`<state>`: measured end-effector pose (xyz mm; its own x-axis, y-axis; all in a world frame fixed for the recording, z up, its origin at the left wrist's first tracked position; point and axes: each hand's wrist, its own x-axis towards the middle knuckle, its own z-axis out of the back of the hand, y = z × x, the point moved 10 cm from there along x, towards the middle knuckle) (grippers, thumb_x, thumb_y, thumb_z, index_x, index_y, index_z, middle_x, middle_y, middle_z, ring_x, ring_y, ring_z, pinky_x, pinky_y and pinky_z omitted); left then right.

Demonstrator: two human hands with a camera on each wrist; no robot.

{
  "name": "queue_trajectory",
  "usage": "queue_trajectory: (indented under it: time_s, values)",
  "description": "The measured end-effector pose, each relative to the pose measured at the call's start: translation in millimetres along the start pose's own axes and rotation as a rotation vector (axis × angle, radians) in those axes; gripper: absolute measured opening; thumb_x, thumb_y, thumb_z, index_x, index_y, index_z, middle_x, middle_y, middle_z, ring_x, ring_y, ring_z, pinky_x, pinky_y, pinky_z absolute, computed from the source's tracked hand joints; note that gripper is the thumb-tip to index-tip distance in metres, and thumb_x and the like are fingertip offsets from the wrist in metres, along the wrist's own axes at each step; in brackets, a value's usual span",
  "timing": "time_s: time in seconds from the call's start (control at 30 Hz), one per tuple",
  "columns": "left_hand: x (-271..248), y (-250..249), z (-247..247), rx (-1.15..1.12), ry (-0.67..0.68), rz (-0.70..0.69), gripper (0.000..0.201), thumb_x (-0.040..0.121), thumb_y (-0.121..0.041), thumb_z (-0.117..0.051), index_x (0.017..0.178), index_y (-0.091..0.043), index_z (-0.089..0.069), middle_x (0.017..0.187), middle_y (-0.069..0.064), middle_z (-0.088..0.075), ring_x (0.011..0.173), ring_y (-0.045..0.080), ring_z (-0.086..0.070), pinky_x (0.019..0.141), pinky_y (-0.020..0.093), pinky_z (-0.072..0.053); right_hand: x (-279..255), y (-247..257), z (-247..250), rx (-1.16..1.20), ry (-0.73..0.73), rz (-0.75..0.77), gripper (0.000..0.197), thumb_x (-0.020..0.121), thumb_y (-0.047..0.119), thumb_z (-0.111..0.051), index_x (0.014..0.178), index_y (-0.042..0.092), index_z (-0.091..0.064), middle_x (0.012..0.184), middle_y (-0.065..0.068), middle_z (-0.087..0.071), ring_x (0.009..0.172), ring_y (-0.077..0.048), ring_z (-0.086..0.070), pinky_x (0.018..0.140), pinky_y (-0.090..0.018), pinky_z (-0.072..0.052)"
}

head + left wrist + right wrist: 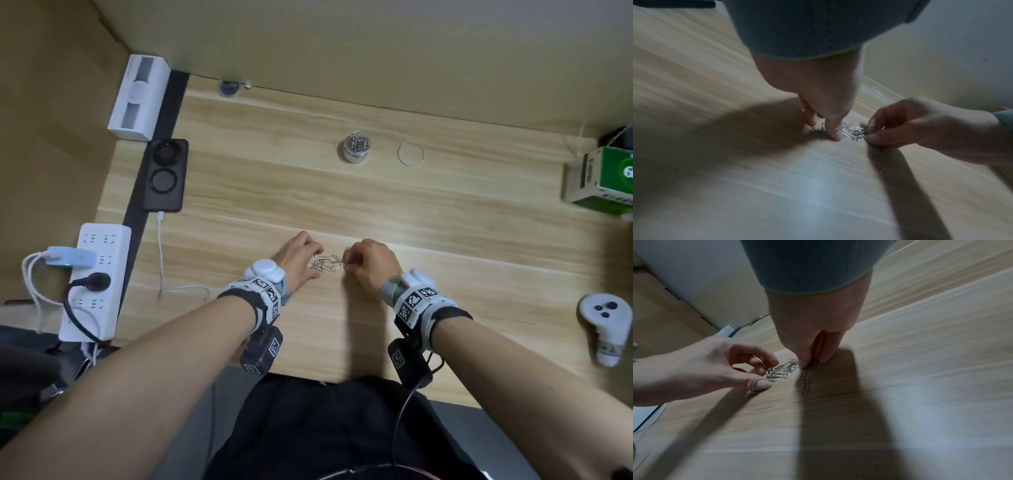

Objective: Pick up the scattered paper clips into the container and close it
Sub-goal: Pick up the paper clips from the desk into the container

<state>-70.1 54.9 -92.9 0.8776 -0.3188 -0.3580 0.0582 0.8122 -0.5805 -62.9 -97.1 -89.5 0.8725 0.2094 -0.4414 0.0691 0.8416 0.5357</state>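
A small heap of silver paper clips (325, 265) lies on the wooden desk (445, 240) between my two hands. My left hand (317, 260) curls its fingers and thumb round the heap's left end (774, 373). My right hand (347, 262) pinches clips at the right end, and one clip (872, 129) shows between its thumb and finger. Two loose clips (804, 384) lie just in front of the right fingertips (802, 365). The clear round container (357, 146), holding several clips, stands open farther back. Its clear lid (410, 153) lies flat to its right.
A white power strip (99, 281), a black phone (166, 174) with a white cable (161, 260) and a white box (138, 97) line the left side. A green carton (603, 181) and a white controller (604, 329) sit at the right.
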Motion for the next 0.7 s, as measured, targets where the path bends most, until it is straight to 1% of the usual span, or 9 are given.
queue_trajectory:
  time_s: [0.07,0.13,0.2,0.27,0.37,0.47,0.57,0.63,0.7]
  values:
    - [4.3,0.0,-1.0,-0.030,-0.017,0.031,0.041,0.074,-0.018,-0.082,0.111,-0.014,-0.066,0.109,0.000,-0.053,0.086,0.018,-0.056,0.081,0.032,-0.048,-0.7,1.1,1.1,0.006,0.003,0.003,0.009,0.077,0.014,-0.071,0.082,0.022,-0.072,0.090,0.003,-0.070,0.089,-0.022,-0.064,0.070,-0.027,-0.039]
    - [10.2,-3.0,-3.9,-0.043,-0.009,0.046,0.034,0.076,-0.015,-0.080,0.108,-0.013,-0.069,0.107,0.003,-0.057,0.081,0.017,-0.057,0.082,0.033,-0.048,-1.3,-2.7,4.4,0.030,-0.001,-0.013,0.009,0.077,0.013,-0.072,0.081,0.021,-0.072,0.088,0.004,-0.073,0.087,-0.021,-0.065,0.070,-0.026,-0.038]
    - [17.3,-8.9,-6.9,-0.012,0.016,0.043,0.029,0.078,-0.016,-0.078,0.105,-0.010,-0.071,0.105,0.007,-0.061,0.088,0.023,-0.060,0.083,0.035,-0.046,-2.2,-9.4,9.2,0.049,-0.007,-0.039,0.008,0.076,0.014,-0.073,0.081,0.020,-0.072,0.087,0.004,-0.074,0.084,-0.018,-0.064,0.069,-0.025,-0.037]
    - [23.6,-12.8,-7.5,0.032,0.046,0.051,0.023,0.080,-0.018,-0.077,0.101,-0.011,-0.072,0.104,0.008,-0.063,0.096,0.027,-0.060,0.083,0.034,-0.046,-2.8,-16.9,11.9,0.068,-0.001,-0.069,0.008,0.077,0.013,-0.073,0.080,0.021,-0.072,0.085,0.006,-0.074,0.080,-0.015,-0.062,0.070,-0.024,-0.038]
    - [31.7,-17.8,-11.1,0.120,0.129,0.060,0.018,0.083,-0.022,-0.074,0.099,-0.013,-0.072,0.106,0.007,-0.066,0.099,0.027,-0.060,0.083,0.034,-0.048,-3.4,-29.0,16.6,0.124,-0.001,-0.114,0.011,0.075,0.011,-0.073,0.075,0.023,-0.070,0.079,0.012,-0.071,0.078,-0.011,-0.063,0.072,-0.023,-0.045]
    - [36.1,-22.5,-10.6,0.174,0.178,0.066,0.012,0.084,-0.023,-0.072,0.092,-0.015,-0.074,0.099,0.005,-0.070,0.094,0.026,-0.063,0.080,0.034,-0.051,-2.2,-38.7,21.2,0.166,-0.002,-0.149,0.009,0.073,0.010,-0.072,0.075,0.019,-0.073,0.077,0.013,-0.071,0.079,-0.010,-0.067,0.076,-0.023,-0.050]
    - [37.3,-23.5,-9.2,0.184,0.191,0.082,0.010,0.082,-0.020,-0.066,0.082,-0.017,-0.075,0.087,0.002,-0.073,0.086,0.024,-0.066,0.078,0.034,-0.054,0.4,-44.1,21.9,0.204,-0.001,-0.164,0.012,0.071,0.011,-0.073,0.071,0.023,-0.071,0.077,0.013,-0.072,0.078,-0.010,-0.068,0.078,-0.025,-0.054]
    - [37.4,-27.1,-10.4,0.196,0.217,0.080,0.011,0.081,-0.018,-0.064,0.082,-0.015,-0.074,0.086,0.002,-0.072,0.084,0.024,-0.066,0.077,0.033,-0.055,2.8,-47.2,21.8,0.252,-0.005,-0.174,0.015,0.070,0.011,-0.075,0.068,0.025,-0.069,0.079,0.012,-0.074,0.078,-0.009,-0.069,0.080,-0.029,-0.056]
    - [38.4,-30.2,-10.9,0.218,0.246,0.079,0.011,0.080,-0.016,-0.064,0.086,-0.012,-0.073,0.089,0.004,-0.071,0.084,0.024,-0.065,0.077,0.033,-0.055,5.4,-46.8,23.6,0.298,-0.013,-0.175,0.014,0.070,0.010,-0.076,0.070,0.022,-0.069,0.080,0.010,-0.075,0.077,-0.009,-0.070,0.081,-0.032,-0.058]
